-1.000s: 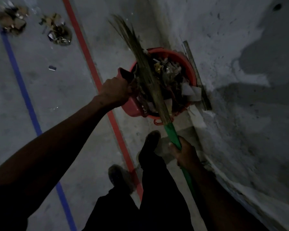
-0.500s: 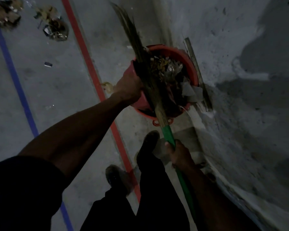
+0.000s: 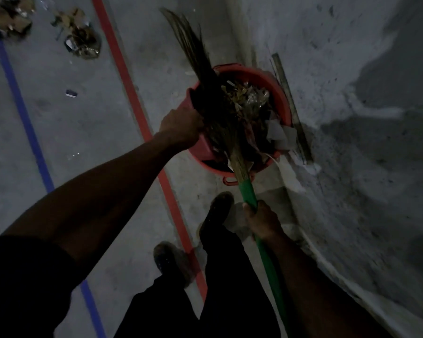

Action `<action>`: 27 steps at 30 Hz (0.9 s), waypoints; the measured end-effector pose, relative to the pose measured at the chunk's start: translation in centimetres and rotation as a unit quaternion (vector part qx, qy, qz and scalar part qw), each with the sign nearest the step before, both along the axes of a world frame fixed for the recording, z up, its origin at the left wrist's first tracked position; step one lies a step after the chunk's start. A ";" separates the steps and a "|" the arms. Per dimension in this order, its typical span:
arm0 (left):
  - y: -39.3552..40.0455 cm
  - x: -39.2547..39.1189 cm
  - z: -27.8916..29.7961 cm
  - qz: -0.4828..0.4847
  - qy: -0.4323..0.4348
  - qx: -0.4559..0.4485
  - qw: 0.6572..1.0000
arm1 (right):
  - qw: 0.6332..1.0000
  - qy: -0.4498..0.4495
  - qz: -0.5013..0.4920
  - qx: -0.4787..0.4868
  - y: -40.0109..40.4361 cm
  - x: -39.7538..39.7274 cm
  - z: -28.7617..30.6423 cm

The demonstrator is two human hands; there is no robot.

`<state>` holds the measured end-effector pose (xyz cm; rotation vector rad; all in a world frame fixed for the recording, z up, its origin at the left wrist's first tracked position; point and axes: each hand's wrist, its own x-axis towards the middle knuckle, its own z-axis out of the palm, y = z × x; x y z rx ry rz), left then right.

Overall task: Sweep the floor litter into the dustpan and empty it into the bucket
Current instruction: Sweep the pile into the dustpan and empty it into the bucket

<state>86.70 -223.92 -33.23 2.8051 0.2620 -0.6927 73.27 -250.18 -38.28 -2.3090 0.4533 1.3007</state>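
A red bucket point(image 3: 279, 93) full of paper and wrapper litter stands on the floor against the wall. My left hand point(image 3: 181, 126) grips the red dustpan point(image 3: 200, 145), which is tipped over the bucket's left rim. My right hand point(image 3: 263, 219) holds the green handle of a broom point(image 3: 248, 191). Its long straw bristles point(image 3: 195, 54) lie across the bucket and the dustpan and point away from me. Litter piles point(image 3: 82, 42) lie on the floor at the upper left, and a small scrap point(image 3: 71, 93) lies alone.
A rough grey wall point(image 3: 352, 118) runs along the right. A thin slat point(image 3: 291, 103) leans beside the bucket. A red line point(image 3: 132, 101) and a blue line point(image 3: 22, 111) cross the concrete floor. My two shoes point(image 3: 215, 213) stand just before the bucket.
My left hand lifted the dustpan and tipped it over the bucket's rim, then drew back slightly to the left. The broom stayed across the bucket in my right hand.
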 end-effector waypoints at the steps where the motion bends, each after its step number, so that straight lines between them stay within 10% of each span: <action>1: 0.7 -1.0 0.7 -0.004 -0.008 0.003 1.000 | 1.000 -0.002 -0.003 -0.002 -0.2 -0.1 0.2; 14: 7.1 -15.9 8.5 -0.006 -0.152 -0.015 0.988 | 0.995 -0.012 -0.077 0.067 2.8 -2.5 5.5; 27: 13.0 -33.7 10.3 0.284 -0.142 -0.118 0.941 | 0.956 -0.064 -0.171 0.228 8.7 -12.9 16.8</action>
